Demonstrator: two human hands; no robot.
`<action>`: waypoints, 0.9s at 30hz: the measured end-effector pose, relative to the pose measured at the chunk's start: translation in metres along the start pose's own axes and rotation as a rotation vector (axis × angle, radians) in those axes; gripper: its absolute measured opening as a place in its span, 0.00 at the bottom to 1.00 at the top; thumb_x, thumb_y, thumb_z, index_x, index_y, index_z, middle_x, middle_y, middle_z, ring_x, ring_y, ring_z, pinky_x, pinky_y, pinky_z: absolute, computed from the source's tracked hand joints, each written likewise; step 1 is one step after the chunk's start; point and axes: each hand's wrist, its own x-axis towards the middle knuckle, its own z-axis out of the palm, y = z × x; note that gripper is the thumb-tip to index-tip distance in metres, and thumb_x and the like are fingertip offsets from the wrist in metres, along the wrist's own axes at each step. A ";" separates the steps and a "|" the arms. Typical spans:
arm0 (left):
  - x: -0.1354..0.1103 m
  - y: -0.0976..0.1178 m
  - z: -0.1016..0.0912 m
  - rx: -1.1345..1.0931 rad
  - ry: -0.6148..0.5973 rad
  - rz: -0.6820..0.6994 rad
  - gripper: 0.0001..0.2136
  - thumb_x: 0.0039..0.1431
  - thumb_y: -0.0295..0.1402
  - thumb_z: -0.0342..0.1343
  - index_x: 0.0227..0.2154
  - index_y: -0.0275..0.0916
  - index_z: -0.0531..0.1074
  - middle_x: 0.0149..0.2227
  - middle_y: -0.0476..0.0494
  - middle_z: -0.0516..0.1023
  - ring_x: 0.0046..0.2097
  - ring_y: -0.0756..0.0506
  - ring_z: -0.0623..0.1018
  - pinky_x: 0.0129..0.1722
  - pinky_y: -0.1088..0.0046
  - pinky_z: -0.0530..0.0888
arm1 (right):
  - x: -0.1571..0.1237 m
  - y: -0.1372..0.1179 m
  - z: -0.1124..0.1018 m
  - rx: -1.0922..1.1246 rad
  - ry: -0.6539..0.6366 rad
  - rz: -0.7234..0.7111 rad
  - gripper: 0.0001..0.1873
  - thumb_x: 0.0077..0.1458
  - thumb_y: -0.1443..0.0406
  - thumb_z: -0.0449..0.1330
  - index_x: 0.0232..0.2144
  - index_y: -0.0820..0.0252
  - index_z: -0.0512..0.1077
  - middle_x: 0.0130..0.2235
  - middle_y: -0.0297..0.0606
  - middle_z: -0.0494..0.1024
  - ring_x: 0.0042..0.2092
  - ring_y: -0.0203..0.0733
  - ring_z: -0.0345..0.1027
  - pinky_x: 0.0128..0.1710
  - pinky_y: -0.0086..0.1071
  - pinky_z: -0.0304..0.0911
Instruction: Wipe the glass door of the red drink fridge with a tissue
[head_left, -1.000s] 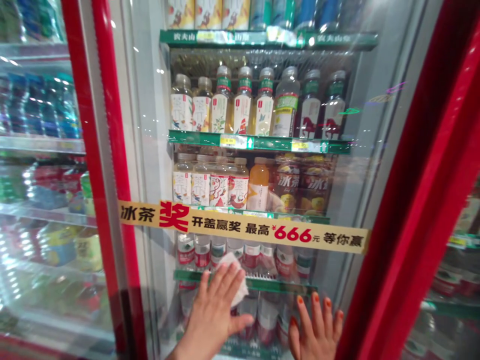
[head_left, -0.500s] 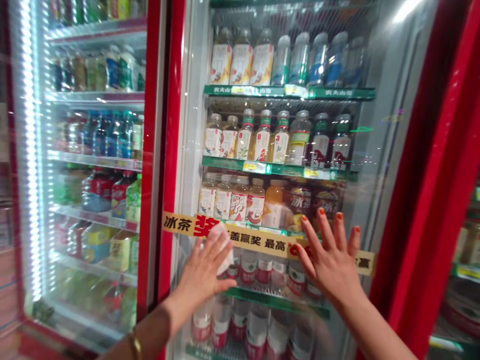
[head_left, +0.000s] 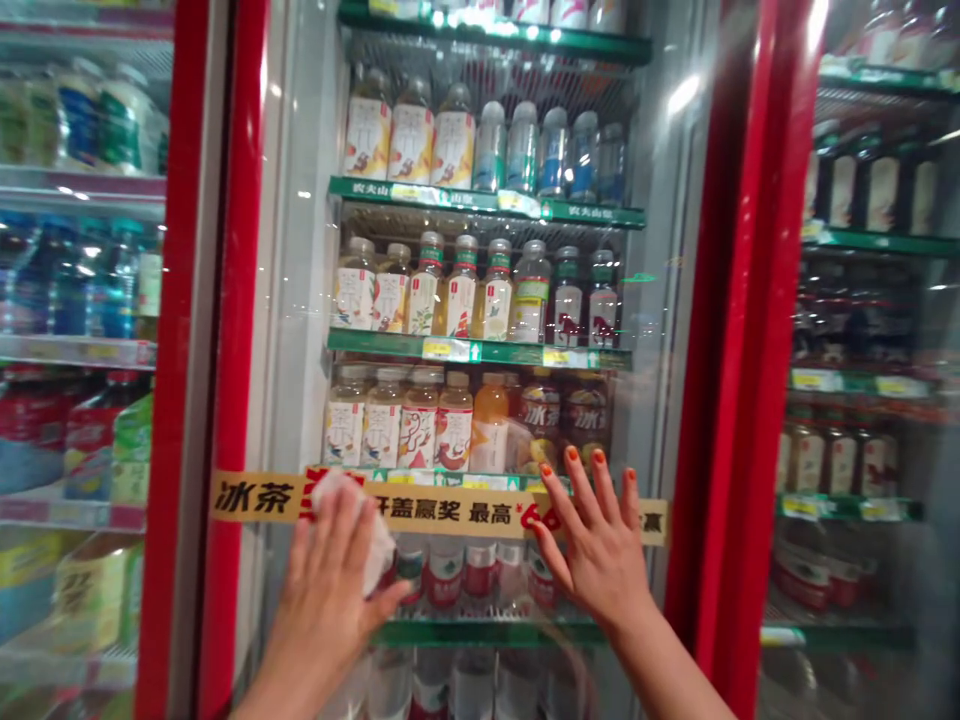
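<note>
A white tissue (head_left: 380, 548) lies under my left hand (head_left: 330, 585), which presses it against the glass door (head_left: 300, 240) of a drinks fridge. The tissue covers part of a red character on the yellow printed strip (head_left: 450, 510) that crosses the door. Its crumpled edges show above and to the right of my fingers. Further right, my right hand (head_left: 600, 560) rests on the glass with fingers spread and orange nails showing; it holds nothing and overlaps the strip's right part.
Behind the glass, tea bottles (head_left: 427, 435) and other drinks line the green-edged shelves (head_left: 480, 345). Red door frames (head_left: 244, 300) border the door on both sides. More fridges with bottles (head_left: 840, 450) stand left and right.
The view has turned right, so the fridge sits further left in the picture. My left hand appears larger and lower, still with the tissue. My right hand stays spread near the strip's right part.
</note>
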 end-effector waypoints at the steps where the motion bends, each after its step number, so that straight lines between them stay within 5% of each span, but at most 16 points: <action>1: 0.001 -0.013 -0.002 -0.005 -0.001 -0.104 0.42 0.75 0.57 0.41 0.81 0.37 0.38 0.84 0.33 0.37 0.84 0.32 0.39 0.83 0.40 0.42 | 0.000 0.000 0.000 -0.004 0.001 0.001 0.45 0.71 0.50 0.61 0.81 0.49 0.48 0.83 0.36 0.44 0.84 0.53 0.32 0.83 0.57 0.27; 4: 0.045 -0.031 -0.005 -0.063 0.031 -0.304 0.43 0.75 0.58 0.41 0.81 0.41 0.33 0.84 0.33 0.30 0.83 0.24 0.38 0.80 0.27 0.45 | 0.000 -0.002 -0.001 -0.021 0.006 0.013 0.45 0.71 0.51 0.61 0.81 0.49 0.49 0.83 0.36 0.44 0.84 0.54 0.32 0.83 0.56 0.27; 8: 0.104 0.022 0.002 -0.118 0.062 -0.169 0.45 0.74 0.62 0.36 0.81 0.36 0.35 0.84 0.34 0.31 0.84 0.31 0.36 0.83 0.41 0.40 | 0.000 -0.002 -0.001 0.002 0.007 0.033 0.44 0.71 0.52 0.61 0.81 0.46 0.50 0.83 0.33 0.45 0.84 0.53 0.34 0.83 0.56 0.28; 12: 0.069 0.070 0.010 -0.089 0.054 0.046 0.42 0.76 0.58 0.40 0.81 0.38 0.40 0.85 0.43 0.36 0.84 0.41 0.38 0.83 0.58 0.37 | -0.001 -0.001 -0.001 0.020 0.010 0.040 0.41 0.71 0.52 0.61 0.80 0.45 0.53 0.82 0.31 0.48 0.84 0.50 0.36 0.83 0.53 0.29; 14: 0.035 0.062 0.011 -0.070 0.021 0.037 0.38 0.77 0.53 0.42 0.81 0.43 0.40 0.85 0.47 0.38 0.84 0.44 0.39 0.83 0.58 0.36 | -0.002 -0.001 0.000 0.027 0.016 0.057 0.40 0.72 0.51 0.61 0.80 0.44 0.54 0.82 0.31 0.49 0.83 0.49 0.37 0.83 0.53 0.29; 17: 0.009 0.022 0.005 -0.070 -0.036 -0.198 0.36 0.78 0.47 0.42 0.81 0.46 0.37 0.85 0.44 0.35 0.84 0.39 0.37 0.83 0.47 0.35 | -0.002 -0.002 0.001 0.045 0.022 0.070 0.40 0.72 0.50 0.60 0.80 0.44 0.54 0.81 0.31 0.51 0.83 0.49 0.37 0.84 0.52 0.29; 21: 0.046 -0.005 -0.003 -0.088 -0.018 -0.408 0.37 0.78 0.43 0.42 0.81 0.46 0.31 0.84 0.39 0.27 0.84 0.31 0.33 0.82 0.37 0.39 | -0.001 -0.003 0.001 0.045 0.037 0.062 0.42 0.71 0.49 0.61 0.80 0.43 0.52 0.81 0.30 0.51 0.83 0.50 0.39 0.84 0.52 0.30; 24: 0.080 0.023 0.000 -0.090 0.040 -0.300 0.37 0.77 0.41 0.44 0.81 0.44 0.34 0.84 0.39 0.31 0.84 0.33 0.37 0.83 0.39 0.43 | -0.003 0.000 0.003 0.011 0.036 0.048 0.44 0.70 0.52 0.62 0.80 0.45 0.51 0.82 0.33 0.49 0.83 0.52 0.38 0.84 0.54 0.30; 27: 0.075 0.065 0.004 -0.049 0.040 -0.085 0.37 0.75 0.40 0.50 0.81 0.40 0.44 0.84 0.41 0.41 0.84 0.39 0.41 0.84 0.51 0.43 | -0.007 0.003 0.004 -0.007 0.016 0.030 0.44 0.68 0.54 0.62 0.80 0.44 0.51 0.82 0.33 0.51 0.83 0.56 0.41 0.83 0.59 0.34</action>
